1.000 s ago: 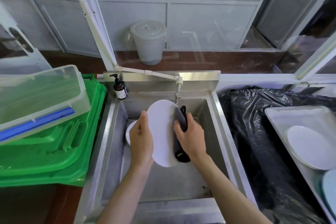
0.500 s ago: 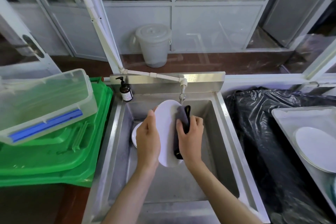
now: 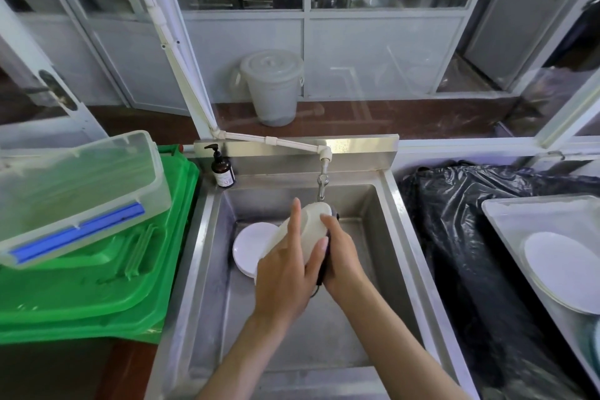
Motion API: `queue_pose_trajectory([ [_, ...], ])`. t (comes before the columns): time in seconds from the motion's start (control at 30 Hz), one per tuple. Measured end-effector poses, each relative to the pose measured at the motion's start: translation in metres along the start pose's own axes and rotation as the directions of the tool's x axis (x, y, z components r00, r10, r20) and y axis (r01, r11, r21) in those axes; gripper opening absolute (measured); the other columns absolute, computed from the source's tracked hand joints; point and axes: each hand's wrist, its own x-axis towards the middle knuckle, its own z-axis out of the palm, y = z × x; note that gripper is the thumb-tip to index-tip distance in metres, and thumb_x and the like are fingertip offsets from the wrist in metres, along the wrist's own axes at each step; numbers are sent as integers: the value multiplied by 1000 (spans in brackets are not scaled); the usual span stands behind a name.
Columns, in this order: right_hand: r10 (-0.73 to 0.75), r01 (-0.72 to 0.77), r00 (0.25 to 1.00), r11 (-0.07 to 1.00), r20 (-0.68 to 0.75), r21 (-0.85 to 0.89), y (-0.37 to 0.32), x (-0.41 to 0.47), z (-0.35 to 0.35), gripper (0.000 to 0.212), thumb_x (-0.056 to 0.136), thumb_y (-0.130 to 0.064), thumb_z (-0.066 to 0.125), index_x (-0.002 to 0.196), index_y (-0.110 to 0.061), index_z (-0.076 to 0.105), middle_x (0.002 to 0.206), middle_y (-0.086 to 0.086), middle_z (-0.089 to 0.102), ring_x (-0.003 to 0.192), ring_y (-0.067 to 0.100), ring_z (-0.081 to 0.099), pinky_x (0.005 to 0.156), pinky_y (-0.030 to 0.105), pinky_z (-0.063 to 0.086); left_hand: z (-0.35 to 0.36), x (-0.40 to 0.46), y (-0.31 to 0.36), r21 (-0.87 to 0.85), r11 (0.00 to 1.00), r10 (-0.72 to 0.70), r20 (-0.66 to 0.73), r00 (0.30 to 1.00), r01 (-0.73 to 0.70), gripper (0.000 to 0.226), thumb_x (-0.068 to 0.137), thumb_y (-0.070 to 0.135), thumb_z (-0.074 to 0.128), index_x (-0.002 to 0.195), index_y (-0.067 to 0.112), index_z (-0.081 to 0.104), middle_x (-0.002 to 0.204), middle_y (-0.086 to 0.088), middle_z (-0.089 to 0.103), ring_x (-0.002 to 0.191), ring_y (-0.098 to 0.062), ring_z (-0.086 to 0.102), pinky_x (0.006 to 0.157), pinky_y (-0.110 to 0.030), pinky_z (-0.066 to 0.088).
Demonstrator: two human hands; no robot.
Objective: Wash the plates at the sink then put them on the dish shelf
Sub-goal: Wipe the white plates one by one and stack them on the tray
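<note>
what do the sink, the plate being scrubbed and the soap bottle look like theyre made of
Sink: stainless steel, brushed, with dull grey reflections.
Plate in the left hand: smooth matte white, maybe melamine or ceramic; the look leaves it open.
Soap bottle: dark amber, glossy, glass or plastic, with a black pump.

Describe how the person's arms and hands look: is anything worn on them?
Both forearms are bare up to the frame edge, with no sleeve in view. The left hand and right hand wear no gloves, and no ring, watch or bracelet shows. The nails look short and unpainted.
</note>
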Motion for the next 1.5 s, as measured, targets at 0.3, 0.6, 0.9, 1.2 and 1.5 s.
queue_pose_trajectory([
  [0.3,-123,127,986,991,-111,31,24,5,-44,23,99,-31,65,116,-18,74,115,15,76,101,31,73,79,42,62,8,26,-78,-95,991,-99,-33,994,96,45,98,41,54,135,16,65,136,1,66,129,-20,56,111,-47,45],
  [0.6,-131,115,986,981,-98,-159,38,3,-62,36,95,-41,72,113,-10,73,102,16,79,95,35,76,83,48,64,-12,29,-97,-677,278,-524,488,698,682,57,68,31,86,120,19,69,115,-13,76,104,-36,73,83,-47,60],
  [0.9,-467,309,856,806,-222,-505,30,6,-70,21,93,-46,74,96,-30,61,97,-7,69,92,7,65,78,27,53,-29,33,-77,-323,871,-295,260,919,371,44,74,42,78,114,33,63,101,12,71,96,-11,66,82,-34,55],
  [1.2,-819,700,477,135,319,-702,6,-4,-7,44,85,-40,76,78,-34,33,73,-15,44,65,6,47,61,26,42,-14,14,-29,-175,962,-119,427,896,211,42,88,45,71,125,38,53,96,4,75,90,-14,71,81,-38,56],
  [1.5,-842,748,409,88,353,-657,6,-1,-8,33,93,-39,65,80,-26,38,73,-9,44,63,11,47,60,26,41,-22,15,-16,-78,983,-118,434,893,167,50,93,37,70,137,35,46,95,-4,74,87,-22,70,80,-40,57],
])
